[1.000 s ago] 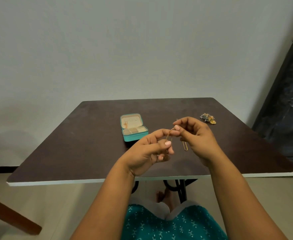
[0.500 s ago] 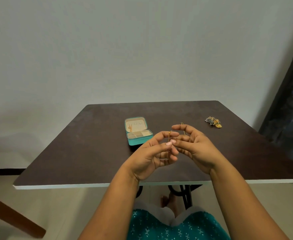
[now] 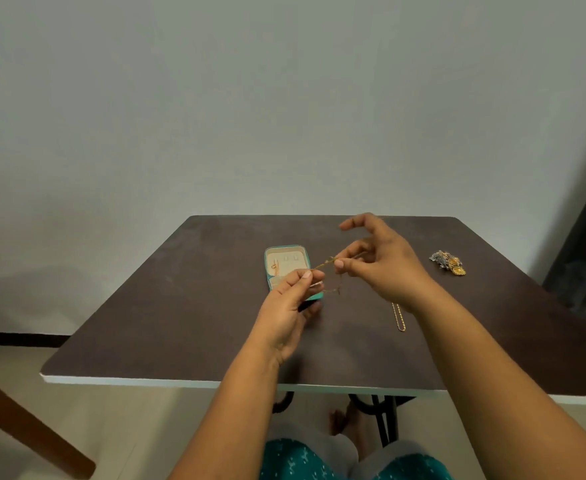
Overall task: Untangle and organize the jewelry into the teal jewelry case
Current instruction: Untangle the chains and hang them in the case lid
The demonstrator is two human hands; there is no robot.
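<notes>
The hands have drawn apart: left hand (image 3: 286, 306) and right hand (image 3: 381, 263) now pinch a taut gold chain (image 3: 322, 266) over the teal jewelry case (image 3: 270, 271), which holds a little, while the tangled pile (image 3: 448, 263) waits at 2 o'clock.

Single head-mounted wide-angle view faces forward and downward, close above the counter (image 3: 187, 327), wall beyond.

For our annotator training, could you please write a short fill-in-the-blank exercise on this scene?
1. Both hands, left hand and right hand, pinch a thin gold ____.
2. The teal jewelry case lies with its lid ____.
3. The tangled jewelry pile lies to the ____ of the right hand.

Missing words: chain; open; right
</notes>
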